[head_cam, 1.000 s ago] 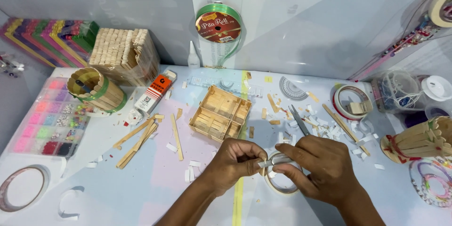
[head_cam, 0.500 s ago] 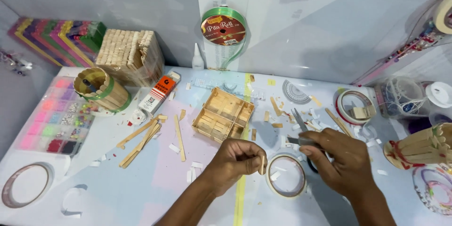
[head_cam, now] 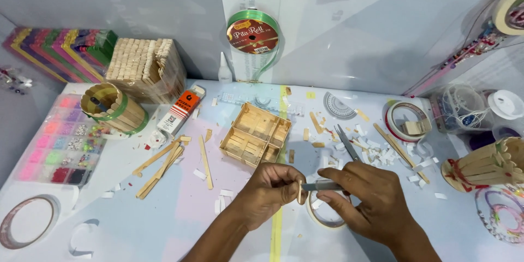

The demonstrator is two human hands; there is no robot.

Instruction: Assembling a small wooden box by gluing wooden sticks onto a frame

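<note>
My left hand (head_cam: 270,191) pinches a short piece of wooden craft stick (head_cam: 299,192), held upright at the fingertips. My right hand (head_cam: 368,202) grips a small metal tool (head_cam: 319,186), a cutter or knife, with its tip against the stick piece. Both hands hover over a roll of clear tape (head_cam: 326,214) lying flat on the table. Just beyond them stands a small open box built of craft sticks (head_cam: 255,134). A pair of scissors (head_cam: 346,143) lies to the right of that box.
Loose craft sticks (head_cam: 164,161) and white paper scraps (head_cam: 382,153) litter the table. A stick cup (head_cam: 112,109), a stick block (head_cam: 144,68), a glue tube (head_cam: 180,110), a bead tray (head_cam: 57,142), a green ribbon spool (head_cam: 252,35), tape rolls (head_cam: 406,121) and another stick holder (head_cam: 488,166) surround the work area.
My right hand lifted off the tape roll, took up the small metal tool and brought its tip to the stick piece in my left hand. The camera moved closer.
</note>
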